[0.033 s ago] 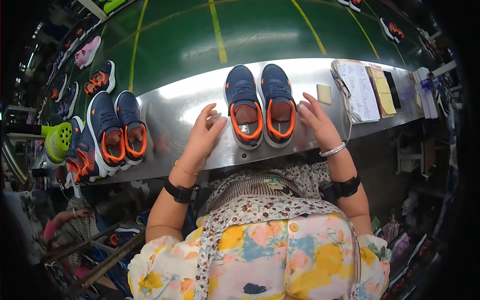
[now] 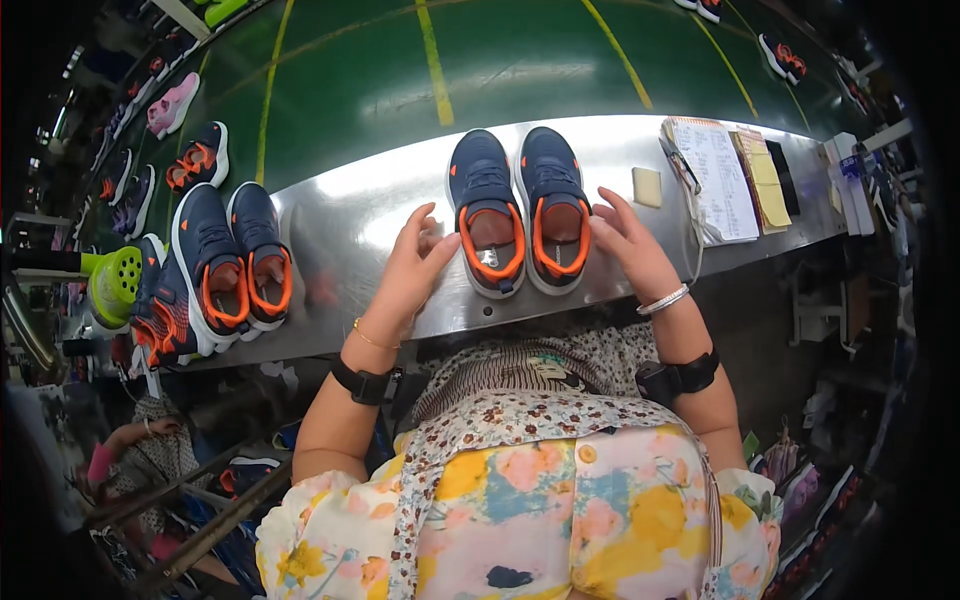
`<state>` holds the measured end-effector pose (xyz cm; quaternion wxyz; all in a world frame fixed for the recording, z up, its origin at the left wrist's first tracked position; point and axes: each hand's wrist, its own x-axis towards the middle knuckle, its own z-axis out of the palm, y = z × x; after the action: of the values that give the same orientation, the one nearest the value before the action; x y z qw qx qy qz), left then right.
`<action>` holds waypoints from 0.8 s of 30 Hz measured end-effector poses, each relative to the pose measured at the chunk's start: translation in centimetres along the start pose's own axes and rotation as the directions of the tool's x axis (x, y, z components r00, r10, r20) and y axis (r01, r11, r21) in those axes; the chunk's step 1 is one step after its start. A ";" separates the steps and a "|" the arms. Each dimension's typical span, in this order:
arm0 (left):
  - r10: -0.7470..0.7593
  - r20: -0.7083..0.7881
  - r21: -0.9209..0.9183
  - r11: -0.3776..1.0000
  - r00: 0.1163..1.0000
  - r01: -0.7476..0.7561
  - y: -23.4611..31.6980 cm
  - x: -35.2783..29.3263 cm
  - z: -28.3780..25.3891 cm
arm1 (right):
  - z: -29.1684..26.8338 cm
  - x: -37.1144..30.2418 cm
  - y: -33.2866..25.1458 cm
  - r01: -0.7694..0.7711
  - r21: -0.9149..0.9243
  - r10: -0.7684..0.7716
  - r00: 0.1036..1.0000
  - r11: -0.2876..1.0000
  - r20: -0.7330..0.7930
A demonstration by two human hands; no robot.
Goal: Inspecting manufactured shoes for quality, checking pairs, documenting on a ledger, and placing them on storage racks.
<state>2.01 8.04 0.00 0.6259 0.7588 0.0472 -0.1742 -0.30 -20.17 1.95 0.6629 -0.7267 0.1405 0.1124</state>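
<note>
A pair of navy sneakers with orange collars and white soles stands side by side on the shiny metal table, toes pointing away from me. Just left of the left sneaker is my left hand, thumb and fingers apart, its thumb tip close to the shoe's side. My right hand is open beside the right sneaker, fingers spread and very near its side. Neither hand holds anything. Whether any fingertip touches a shoe, I cannot tell.
At left, another navy sneaker pair stands near a lime-green round fixture. A beige block, a notebook and a yellow pad lie at right. Beyond runs a green surface with yellow lines, carrying more shoes, including a pink one.
Both hands have shifted very slightly inward, closer to the sneakers. The shoes in front of me stay where they were.
</note>
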 end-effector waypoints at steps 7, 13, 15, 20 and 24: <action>0.047 -0.019 0.137 0.990 0.999 -0.044 0.4 1.2 2.5 | 1.5 1.3 1.8 0.160 -0.125 -0.165 0.986 0.979 -0.028; -0.059 0.190 -0.659 0.733 0.980 0.171 1.3 0.0 1.5 | 0.8 0.0 2.0 -0.005 0.610 -0.032 0.998 0.793 0.050; -0.024 0.247 -0.750 0.629 0.969 0.207 1.4 -0.3 1.8 | 1.2 -0.4 1.9 0.000 0.694 -0.063 0.996 0.720 0.066; 0.009 0.290 -0.770 0.596 0.957 0.228 2.1 -0.4 2.4 | 1.8 -0.9 1.3 -0.007 0.733 -0.070 0.995 0.680 0.075; 0.059 0.307 -0.783 0.583 0.950 0.217 2.8 -0.8 2.7 | 2.2 -1.0 1.0 0.003 0.776 -0.091 0.993 0.631 0.071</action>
<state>1.55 4.93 2.46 0.8928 0.3522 0.0598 -0.2745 -1.56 -18.06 1.18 0.9195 -0.3687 0.1218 0.0613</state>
